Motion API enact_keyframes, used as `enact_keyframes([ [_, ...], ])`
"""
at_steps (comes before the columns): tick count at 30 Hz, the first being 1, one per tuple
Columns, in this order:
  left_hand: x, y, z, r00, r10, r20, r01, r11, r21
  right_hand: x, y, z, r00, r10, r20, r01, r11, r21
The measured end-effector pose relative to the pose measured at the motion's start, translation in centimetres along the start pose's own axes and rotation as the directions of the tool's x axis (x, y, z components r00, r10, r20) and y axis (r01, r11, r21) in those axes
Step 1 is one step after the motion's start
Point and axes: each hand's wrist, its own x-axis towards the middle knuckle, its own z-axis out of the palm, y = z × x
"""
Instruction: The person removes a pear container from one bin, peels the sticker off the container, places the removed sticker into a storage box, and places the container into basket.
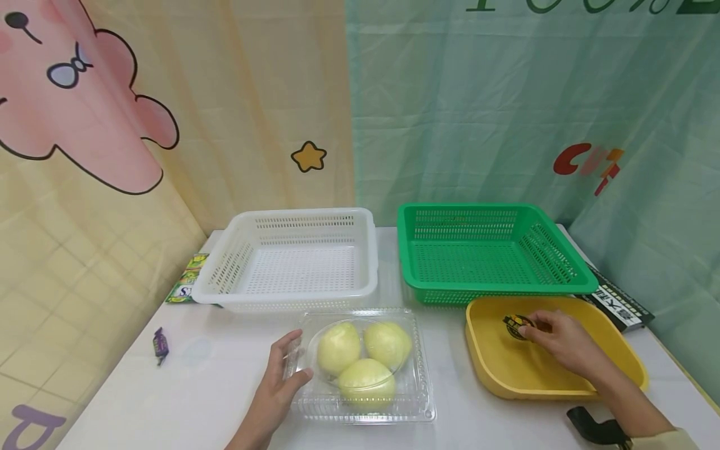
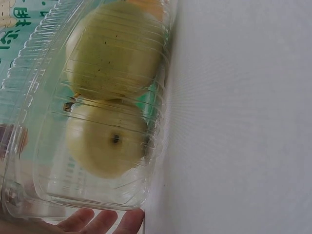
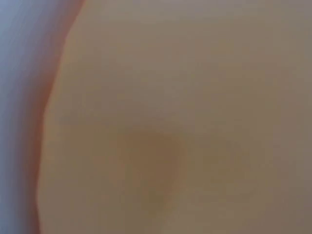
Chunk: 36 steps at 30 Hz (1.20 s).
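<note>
Pinching a small dark label (image 1: 519, 327) between thumb and fingertips, the right hand (image 1: 562, 344) has its grip nearly closed, and the label's printed face, black with yellow, shows to the left of the fingertips. Directly beneath that pinch lies the yellow basin (image 1: 500, 369); whether the label touches it I cannot tell, as the right wrist view is only a blur. The left hand (image 1: 275, 378) rests against the near left side of a clear plastic container (image 1: 417, 387), thumb and fingers spread wide, the thumb at its upper edge and the fingertips along the side wall. Just right of that hand, inside the container, three pale green fruits (image 1: 368, 381) sit close together.

Farther out, a curved black handle (image 1: 596, 428) lies on the near side of the right hand, partly hidden by the forearm. Beyond the right hand stands the green basket (image 1: 467, 262), with a black printed package (image 1: 615, 301) by its right side. Beyond the left hand stands the white basket (image 1: 304, 269), and a green packet (image 1: 188, 281) lies at its left. Well to the left of the left hand, a purple-wrapped candy (image 1: 160, 345) lies on the white table (image 1: 140, 406).
</note>
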Motion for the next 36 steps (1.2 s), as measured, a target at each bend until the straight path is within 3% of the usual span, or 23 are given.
enact_keyframes([
  [13,0.1,0.0,0.1,1.000,-0.004,-0.007,0.004,1.000,-0.001,0.4,1.2,0.7,0.998,-0.047,0.033,0.046,0.999,0.007],
  [36,0.1,0.0,0.0,1.000,-0.016,-0.009,0.016,1.000,0.016,0.5,1.6,1.3,0.989,-0.020,0.147,0.031,0.997,-0.077],
])
